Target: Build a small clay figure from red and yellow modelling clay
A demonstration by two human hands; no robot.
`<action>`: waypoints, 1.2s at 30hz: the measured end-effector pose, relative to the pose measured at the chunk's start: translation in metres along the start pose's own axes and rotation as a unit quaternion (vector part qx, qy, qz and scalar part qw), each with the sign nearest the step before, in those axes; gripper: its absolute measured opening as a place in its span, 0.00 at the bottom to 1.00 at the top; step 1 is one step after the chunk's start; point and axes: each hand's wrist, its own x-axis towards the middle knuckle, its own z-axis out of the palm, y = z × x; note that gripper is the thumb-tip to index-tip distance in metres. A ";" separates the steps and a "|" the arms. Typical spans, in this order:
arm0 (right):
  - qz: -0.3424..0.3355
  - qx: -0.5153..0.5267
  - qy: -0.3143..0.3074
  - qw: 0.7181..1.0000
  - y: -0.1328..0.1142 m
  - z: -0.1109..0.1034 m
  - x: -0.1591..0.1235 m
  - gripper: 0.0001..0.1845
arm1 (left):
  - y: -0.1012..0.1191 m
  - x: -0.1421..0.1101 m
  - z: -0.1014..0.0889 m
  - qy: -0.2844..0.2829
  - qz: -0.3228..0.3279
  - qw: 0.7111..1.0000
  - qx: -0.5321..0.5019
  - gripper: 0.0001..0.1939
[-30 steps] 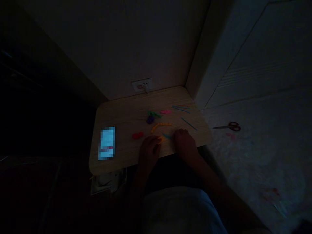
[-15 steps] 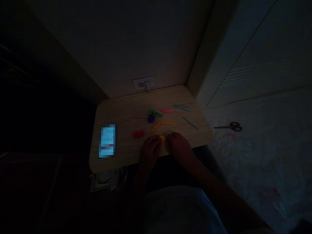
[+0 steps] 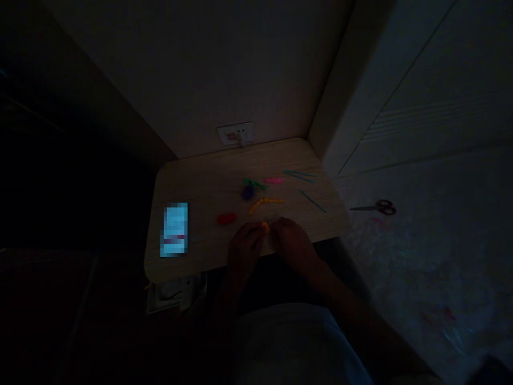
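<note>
In the dim light, my left hand [image 3: 244,247] pinches a small orange-yellow lump [image 3: 265,227] that looks like modelling clay, over the front part of the wooden table. My right hand [image 3: 295,241] is closed close against the lump's right side; what its fingers hold is hidden. Just beyond the hands lies a bumpy orange-yellow strip [image 3: 265,201]. A red lump [image 3: 226,218] rests to the left. Farther back are a dark purple lump [image 3: 248,193], a green branching piece [image 3: 254,184] and a pink piece [image 3: 274,181].
Several thin blue-green sticks [image 3: 312,200] lie on the table's right side. A lit phone [image 3: 175,230] lies on the left of the table [image 3: 192,182]. Scissors [image 3: 385,207] are off to the right, lower down. A wall socket [image 3: 235,133] holds a plug behind the table.
A thin pale tip that showed between my right fingers and the lump is no longer visible. My right fingertips have shifted slightly left, toward the lump. The view has moved a little.
</note>
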 end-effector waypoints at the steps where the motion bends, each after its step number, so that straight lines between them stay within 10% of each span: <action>1: -0.001 -0.002 0.000 1.000 0.000 0.001 0.000 0.14 | 0.000 0.000 0.000 0.000 -0.001 1.000 -0.001 0.08; 19: 0.015 0.060 0.095 0.994 0.038 -0.009 0.006 0.12 | 0.005 0.002 0.000 0.000 -0.046 0.999 0.016 0.23; 36: 0.000 0.065 0.029 0.997 0.023 -0.002 0.004 0.14 | 0.012 -0.005 0.001 0.054 -0.052 0.994 0.075 0.06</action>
